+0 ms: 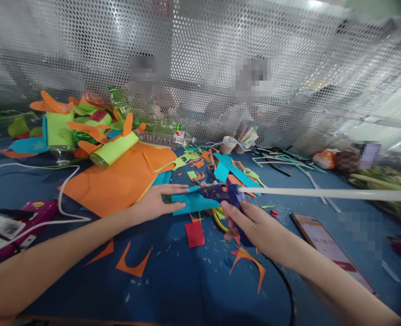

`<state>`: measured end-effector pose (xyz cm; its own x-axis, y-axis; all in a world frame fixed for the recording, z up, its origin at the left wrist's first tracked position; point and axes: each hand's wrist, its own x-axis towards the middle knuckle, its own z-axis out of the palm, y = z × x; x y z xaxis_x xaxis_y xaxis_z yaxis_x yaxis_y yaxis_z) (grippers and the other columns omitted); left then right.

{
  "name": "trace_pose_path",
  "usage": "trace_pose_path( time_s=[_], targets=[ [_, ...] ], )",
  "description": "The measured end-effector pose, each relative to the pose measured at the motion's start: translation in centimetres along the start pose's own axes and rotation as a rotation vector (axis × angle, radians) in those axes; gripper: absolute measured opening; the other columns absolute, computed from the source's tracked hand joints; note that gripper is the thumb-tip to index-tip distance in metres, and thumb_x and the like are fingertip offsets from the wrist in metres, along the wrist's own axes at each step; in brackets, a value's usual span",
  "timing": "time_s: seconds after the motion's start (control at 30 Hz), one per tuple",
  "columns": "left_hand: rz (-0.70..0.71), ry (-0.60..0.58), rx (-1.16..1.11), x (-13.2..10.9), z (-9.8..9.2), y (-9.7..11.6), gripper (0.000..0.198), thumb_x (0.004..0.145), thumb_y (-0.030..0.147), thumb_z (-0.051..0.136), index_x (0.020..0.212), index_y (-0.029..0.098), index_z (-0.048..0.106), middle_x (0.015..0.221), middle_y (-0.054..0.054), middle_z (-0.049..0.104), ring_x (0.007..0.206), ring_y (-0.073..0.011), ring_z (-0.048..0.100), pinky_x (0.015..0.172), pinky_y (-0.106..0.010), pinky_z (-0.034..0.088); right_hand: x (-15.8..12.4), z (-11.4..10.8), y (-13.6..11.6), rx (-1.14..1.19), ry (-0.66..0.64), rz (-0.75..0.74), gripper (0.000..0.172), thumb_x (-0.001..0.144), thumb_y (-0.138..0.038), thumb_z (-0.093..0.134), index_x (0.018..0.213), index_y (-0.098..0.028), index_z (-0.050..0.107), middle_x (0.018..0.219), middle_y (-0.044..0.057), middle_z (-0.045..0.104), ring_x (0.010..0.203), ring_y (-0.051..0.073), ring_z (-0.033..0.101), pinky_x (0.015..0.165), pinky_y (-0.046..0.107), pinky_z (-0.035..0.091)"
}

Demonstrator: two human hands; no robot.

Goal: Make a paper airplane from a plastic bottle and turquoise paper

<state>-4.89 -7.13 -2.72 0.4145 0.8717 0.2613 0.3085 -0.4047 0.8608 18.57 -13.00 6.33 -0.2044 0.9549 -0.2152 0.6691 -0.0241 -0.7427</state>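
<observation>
My right hand [251, 224] is wrapped round the grip of a blue hot glue gun [225, 194], whose long white glue stick [329, 194] juts out to the right. The gun's nozzle points left at a teal paper strip [191, 202] lying on the blue table. My left hand [154, 201] lies flat, fingers stretched out, pressing the left end of that strip down. A red paper square [195, 233] lies just below the strip.
Orange paper sheets [118, 179], bottles wrapped in green and orange paper [113, 149], and paper scraps crowd the back left. A phone [332, 251] lies right. A pink device [15, 226] with white cable sits left. A perforated metal screen [200, 68] stands behind; people sit beyond it.
</observation>
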Motion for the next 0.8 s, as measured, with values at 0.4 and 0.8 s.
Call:
trace_pose_path(
  time_s=[0.4,0.8],
  targets=[
    [-0.005,-0.001,-0.003,0.0,0.1,-0.4,0.039,0.073,0.038,0.069,0.111,0.026,0.064,0.124,-0.003,0.06,0.118,-0.023,0.052,0.103,-0.042,0.04,-0.7,-0.4,0.0,-0.048,0.058,0.057,0.041,0.08,-0.058,0.039,0.06,-0.023,0.043,0.053,-0.003,0.05,0.045,0.013,0.054,0.047,0.024,0.047],
    [0.011,0.001,0.033,-0.1,-0.1,0.0,0.038,0.073,0.039,0.068,0.11,0.027,0.065,0.123,-0.003,0.06,0.117,-0.0229,0.053,0.102,-0.042,0.041,-0.8,-3.3,1.7,-0.202,0.209,0.052,0.04,0.081,-0.052,0.039,0.053,-0.024,0.044,0.049,0.0,0.052,0.043,0.015,0.054,0.045,0.026,0.045]
  ],
)
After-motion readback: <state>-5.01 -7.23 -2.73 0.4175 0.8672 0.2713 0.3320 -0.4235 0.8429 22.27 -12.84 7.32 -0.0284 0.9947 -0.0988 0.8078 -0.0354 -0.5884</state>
